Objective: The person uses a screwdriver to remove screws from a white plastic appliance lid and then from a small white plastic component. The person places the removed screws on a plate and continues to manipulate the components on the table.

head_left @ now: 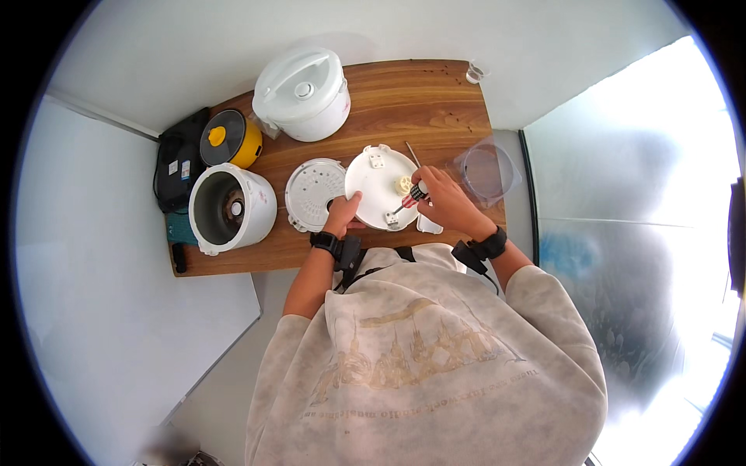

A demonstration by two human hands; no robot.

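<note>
A round white plastic base cover [371, 182] lies before me, with small white square blocks near its rim and a yellowish round piece [403, 185] toward its right side. My left hand [343, 213] grips the cover's lower-left edge. In my right hand [447, 200] is a screwdriver [409, 201] with a red and black handle, tilted so its tip points down at the block near the cover's lower edge. Left of the cover, partly beneath it, sits a white perforated disc [315, 190]. A thin metal rod [413, 153] extends beyond my right hand.
An open white rice cooker body [233, 208] stands at left; a lidded white cooker [303, 97] is at the back. Beside them are a yellow pot with a dark lid [231, 140] and a black case [181, 163]. A clear plastic container [486, 172] and small cup [475, 73] stand right.
</note>
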